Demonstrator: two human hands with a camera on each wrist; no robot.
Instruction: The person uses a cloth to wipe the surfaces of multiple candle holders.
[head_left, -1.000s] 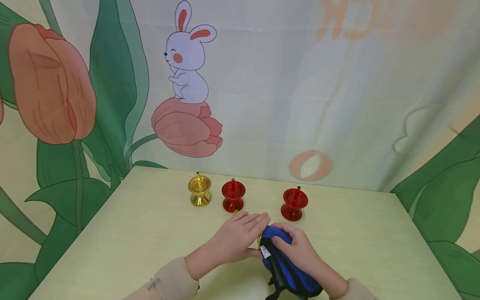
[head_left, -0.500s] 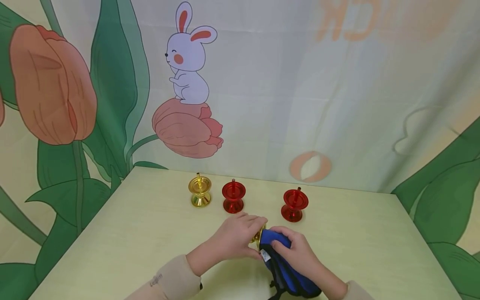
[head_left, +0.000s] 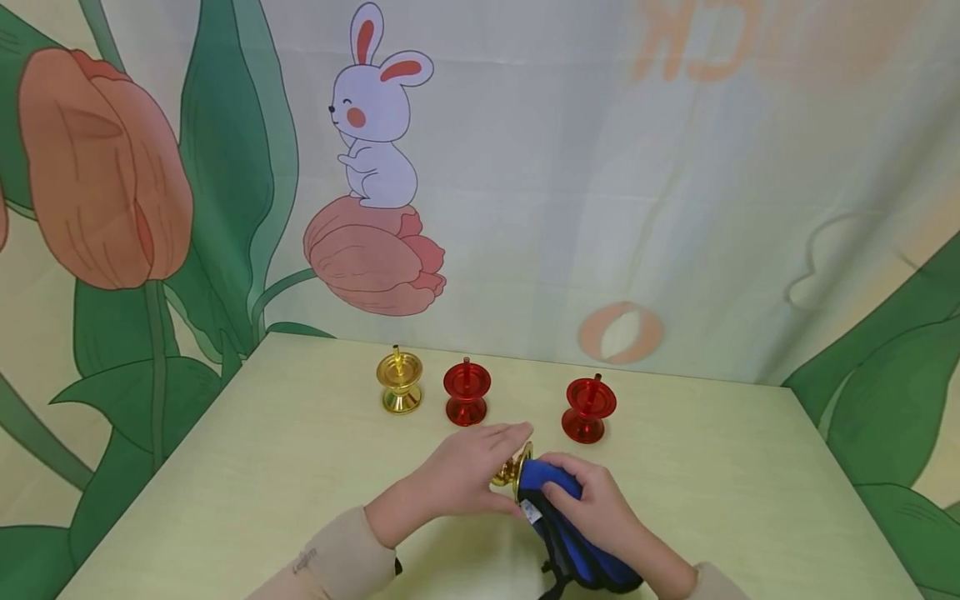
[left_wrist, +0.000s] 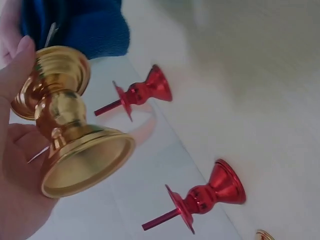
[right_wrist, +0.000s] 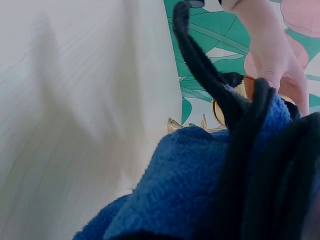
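Your L hand [head_left: 468, 471] has a gold candle holder [left_wrist: 62, 110] in its grasp, thumb on 1 side, fingers on the other; your R hand [head_left: 597, 504] grips a blue plush cloth [head_left: 550, 473] w/ black edging, a white tag [head_left: 532, 512] and a loose black strap [right_wrist: 197, 55].

Governing relation: the held piece sits between your 2 hands, tipped well off vertical; its long axis runs approx. crosswise, dish end to the R against the cloth, hollow base back twd. the L palm; L hand is nearer, in direct contact; R hand is immed. beyond the dish, cloth between. Dish & cloth appear to touch; spike largely hidden, so depth in the cloth can't be confirmed. Base underside shows in the L wrist view; judged raised off the tabletop [head_left: 300, 450].

Surface: pale, wood-grain finish, looks flat. Room: 3 more pcs. stand upright nr. the far edge; 2nd gold candle holder [head_left: 400, 387] at L, middle red candle holder [head_left: 467, 392] beside it, just past your L knuckles, far-R red candle holder [head_left: 588, 408] set apart; a rabbit-and-tulip curtain [head_left: 517, 208] hangs behind.
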